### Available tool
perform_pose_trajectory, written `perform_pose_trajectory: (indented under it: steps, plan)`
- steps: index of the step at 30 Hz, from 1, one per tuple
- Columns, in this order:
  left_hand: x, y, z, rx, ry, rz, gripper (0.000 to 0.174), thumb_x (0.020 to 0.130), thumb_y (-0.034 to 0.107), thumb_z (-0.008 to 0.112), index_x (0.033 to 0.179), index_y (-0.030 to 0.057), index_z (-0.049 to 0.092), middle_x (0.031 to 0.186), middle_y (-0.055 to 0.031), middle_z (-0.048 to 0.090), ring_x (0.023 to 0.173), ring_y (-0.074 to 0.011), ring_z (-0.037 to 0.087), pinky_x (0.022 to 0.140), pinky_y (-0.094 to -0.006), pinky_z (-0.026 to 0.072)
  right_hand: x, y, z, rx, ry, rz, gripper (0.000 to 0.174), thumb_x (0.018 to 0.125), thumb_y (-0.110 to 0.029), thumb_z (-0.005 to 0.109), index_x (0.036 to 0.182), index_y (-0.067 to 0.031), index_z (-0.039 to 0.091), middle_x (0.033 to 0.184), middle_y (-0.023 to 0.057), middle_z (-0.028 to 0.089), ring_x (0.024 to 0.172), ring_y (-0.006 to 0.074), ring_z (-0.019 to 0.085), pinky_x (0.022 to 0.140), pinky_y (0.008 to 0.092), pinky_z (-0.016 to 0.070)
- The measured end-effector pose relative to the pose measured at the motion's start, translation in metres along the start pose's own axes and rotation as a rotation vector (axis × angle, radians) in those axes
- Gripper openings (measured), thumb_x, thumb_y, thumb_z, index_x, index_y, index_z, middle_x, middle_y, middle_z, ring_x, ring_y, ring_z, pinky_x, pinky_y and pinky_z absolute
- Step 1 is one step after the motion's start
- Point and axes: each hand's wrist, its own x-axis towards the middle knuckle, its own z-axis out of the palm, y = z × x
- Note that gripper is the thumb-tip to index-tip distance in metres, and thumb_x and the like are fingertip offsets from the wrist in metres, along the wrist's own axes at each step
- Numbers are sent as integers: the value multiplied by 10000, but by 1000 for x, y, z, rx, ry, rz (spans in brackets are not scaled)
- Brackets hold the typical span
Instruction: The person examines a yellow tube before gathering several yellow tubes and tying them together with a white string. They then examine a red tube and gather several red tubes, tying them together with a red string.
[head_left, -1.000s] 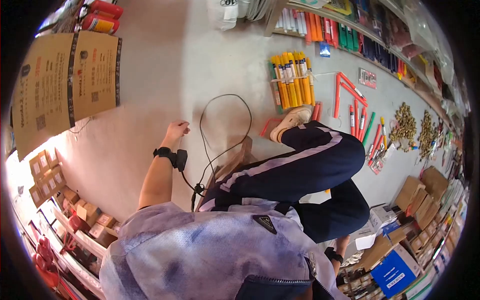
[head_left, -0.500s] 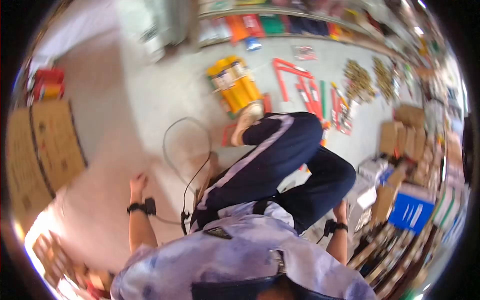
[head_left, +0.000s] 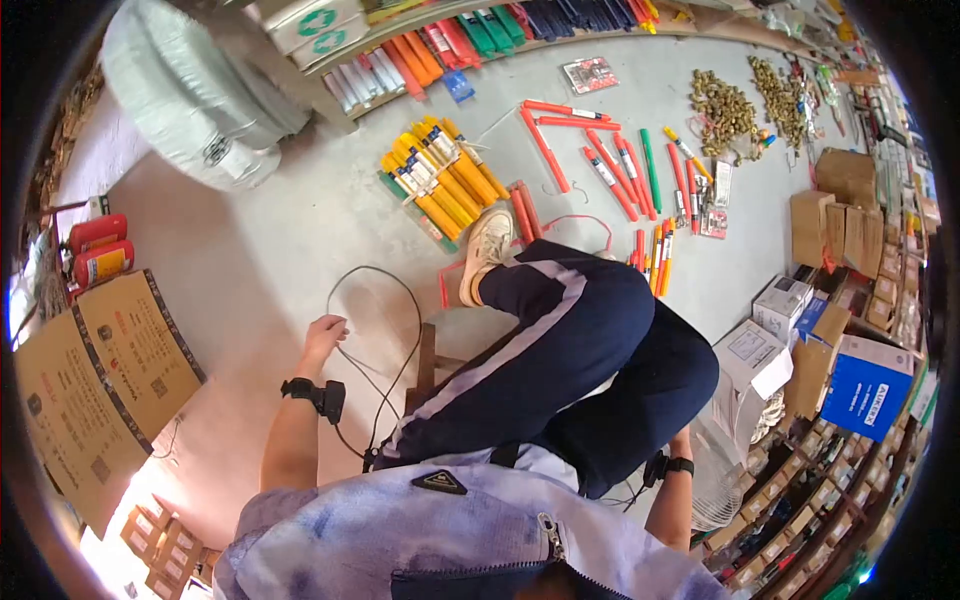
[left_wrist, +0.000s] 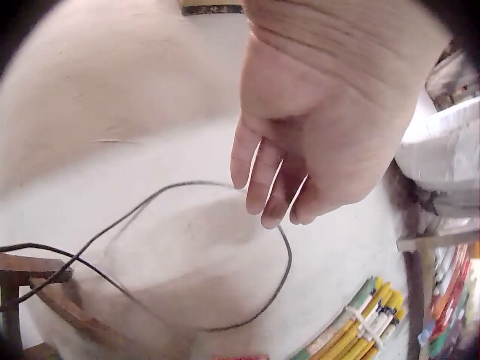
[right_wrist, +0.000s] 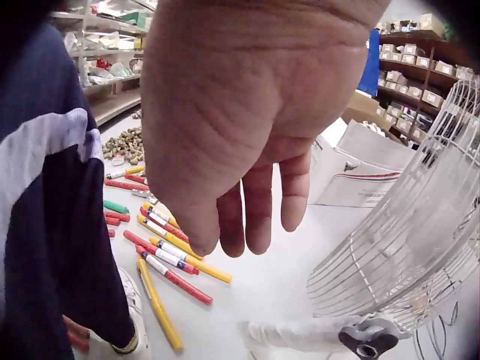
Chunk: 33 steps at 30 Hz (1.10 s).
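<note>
My left hand (head_left: 325, 335) hangs over the floor with loosely bent fingers and nothing in it. Near it a black cable (head_left: 420, 310) makes a loop; in the left wrist view the fingertips overlap that cable (left_wrist: 289, 259). By my right thigh is my right hand (right_wrist: 240, 127), its fingers hanging down with nothing held; the leg partly hides it in the head view. Below and beyond it lie red and yellow tube-shaped sticks with labels (right_wrist: 172, 277). A bundle of yellow sticks (head_left: 440, 180) tied with a white strap lies by my shoe.
A wire fan guard (right_wrist: 405, 247) stands right of my right hand. Red sticks (head_left: 545, 150), a green stick (head_left: 650, 170) and heaps of brass-coloured fittings (head_left: 725, 115) lie ahead. Cardboard (head_left: 110, 380) is at left, a blue box (head_left: 868, 390) at right, a wooden stool leg (head_left: 426, 360) beneath me.
The head view has swung, so the floor items sit further left and the right forearm shows more. My left hand now overlaps the cable loop's edge. Both hands remain without anything in them.
</note>
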Motion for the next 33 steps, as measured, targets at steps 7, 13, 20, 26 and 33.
perform_pose_trajectory:
  steps: [7,13,20,26,33]
  plan:
    - [43,88,87,186,-238,181,222,777,154,523,912,-11,585,761,-93,618,661,-133,583,605,-239,461,58,-35,-21,-565,-70,-298,202,773,-141,498,930,-28,556,824,177,590,765,320,569,642,370,459]
    - [118,211,157,445,-340,425,206,781,148,541,905,-9,591,770,-84,614,660,-134,578,628,-249,459,217,-170,71,-1025,-244,-682,121,740,-155,518,671,-58,535,652,122,528,647,289,542,560,391,441]
    - [169,300,263,652,-486,634,203,799,165,531,923,12,581,808,-87,611,734,-152,573,685,-257,448,315,-210,231,-849,-490,-1270,39,673,-84,513,658,-56,491,664,87,516,663,267,542,566,363,441]
    - [183,276,256,475,-374,521,194,810,135,526,946,3,566,824,-56,604,764,-95,555,694,-228,444,304,-213,289,-829,-635,-1325,22,662,-89,521,668,-72,509,668,60,524,677,235,555,592,340,451]
    - [188,222,216,308,-315,403,196,810,120,524,940,-23,554,847,-68,595,765,-107,556,698,-233,446,312,-182,279,-936,-536,-1105,54,659,-81,519,706,-90,542,730,66,566,708,224,578,575,340,467]
